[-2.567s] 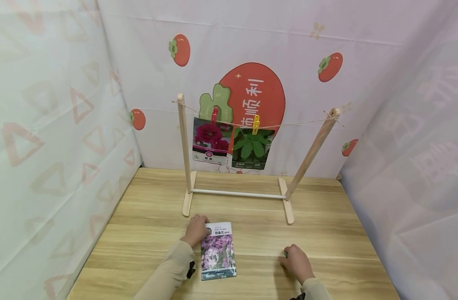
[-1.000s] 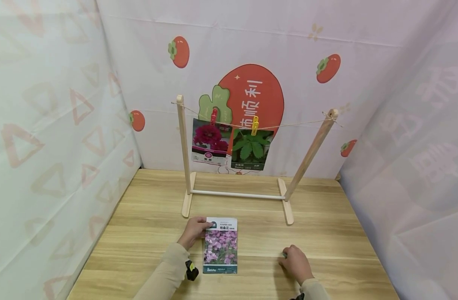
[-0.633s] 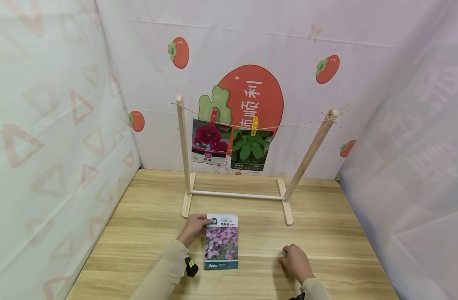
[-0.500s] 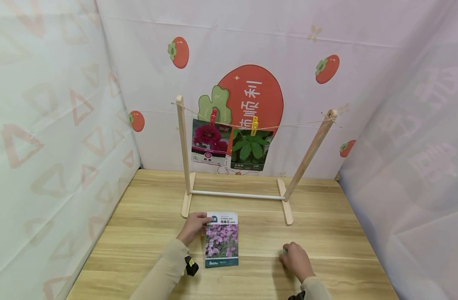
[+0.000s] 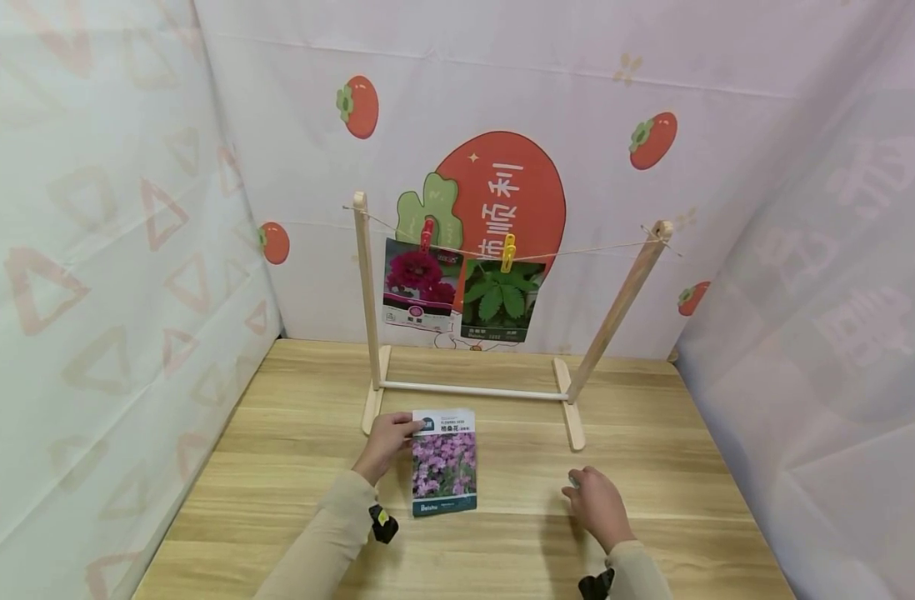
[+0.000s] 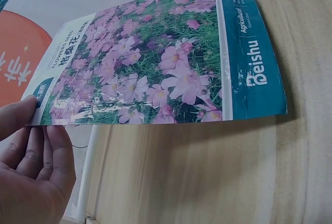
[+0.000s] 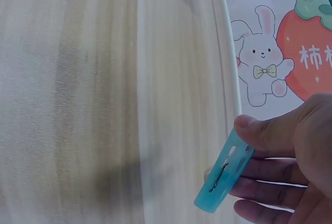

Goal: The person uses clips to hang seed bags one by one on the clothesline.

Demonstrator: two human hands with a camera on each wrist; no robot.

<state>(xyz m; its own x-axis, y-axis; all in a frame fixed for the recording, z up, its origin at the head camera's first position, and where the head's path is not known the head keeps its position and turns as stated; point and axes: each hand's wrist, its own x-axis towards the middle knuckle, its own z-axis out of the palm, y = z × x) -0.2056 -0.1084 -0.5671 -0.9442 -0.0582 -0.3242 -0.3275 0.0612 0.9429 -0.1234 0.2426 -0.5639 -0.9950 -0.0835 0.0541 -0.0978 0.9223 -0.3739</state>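
My left hand (image 5: pixel 385 444) pinches the upper left corner of a seed packet (image 5: pixel 444 471) with pink flowers and a teal bottom band. In the left wrist view the packet (image 6: pixel 150 63) is tilted up off the wood, its corner between thumb and fingers. My right hand (image 5: pixel 598 505), to the right of it, pinches a light blue clothespin (image 7: pixel 224 175) between thumb and fingers. Beyond both hands stands a wooden frame (image 5: pixel 621 312) with a string (image 5: pixel 592 250) tied across. A red clothespin (image 5: pixel 426 235) and a yellow clothespin (image 5: pixel 508 253) hold two more packets on it.
The hanging packets are a magenta flower one (image 5: pixel 420 283) and a green leaf one (image 5: pixel 502 300). A white rod (image 5: pixel 472 389) joins the frame's feet low over the wooden table (image 5: pixel 292 467). Printed cloth (image 5: pixel 292 125) walls the table at the back and sides.
My left hand has picked up the packet's top end and carried it forward, towards the frame. My right hand, still with the light blue clothespin, has moved slightly forward.
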